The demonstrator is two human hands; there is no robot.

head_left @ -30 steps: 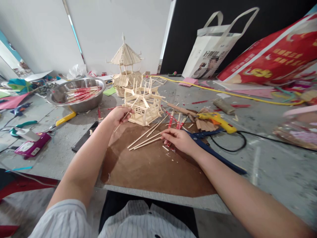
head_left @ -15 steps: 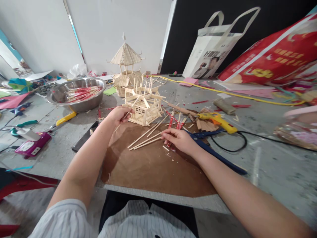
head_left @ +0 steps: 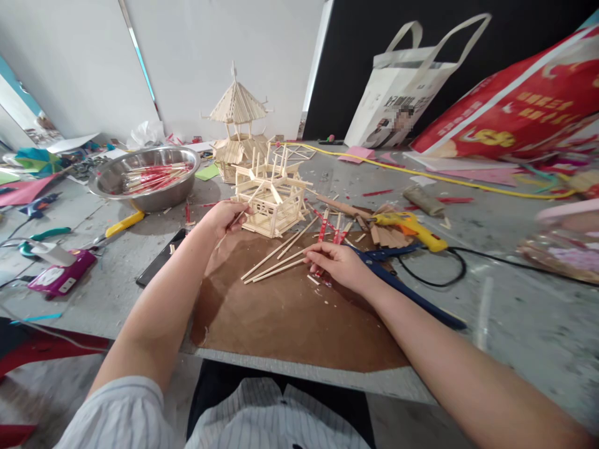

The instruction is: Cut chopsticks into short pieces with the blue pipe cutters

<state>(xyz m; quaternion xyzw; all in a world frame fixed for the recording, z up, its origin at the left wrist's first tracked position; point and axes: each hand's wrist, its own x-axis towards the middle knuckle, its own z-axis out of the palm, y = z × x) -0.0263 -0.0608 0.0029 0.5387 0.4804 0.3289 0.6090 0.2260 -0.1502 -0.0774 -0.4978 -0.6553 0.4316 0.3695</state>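
Note:
My left hand [head_left: 229, 218] is closed on a thin wooden stick [head_left: 251, 201] at the left side of an open-sided model pavilion [head_left: 274, 202] built of wooden sticks. The stick slants up toward the pavilion's frame; whether it touches is unclear. On the brown board [head_left: 281, 324], my right hand [head_left: 330, 259] pinches the near-right end of a bare wooden chopstick [head_left: 281, 268]. Other loose chopsticks [head_left: 276, 249] lie beside it, pointing left. Chopsticks in red paper wrappers [head_left: 324, 226] lie just behind the right fingers.
Behind stands a roofed stick tower [head_left: 238, 103]. A steel basin [head_left: 163, 196] holds several red-wrapped chopsticks. To the right lie a yellow glue gun [head_left: 416, 231] with its cord and a blue-handled cutter [head_left: 412, 293]. A black phone [head_left: 156, 265] and purple power socket [head_left: 63, 274] lie left.

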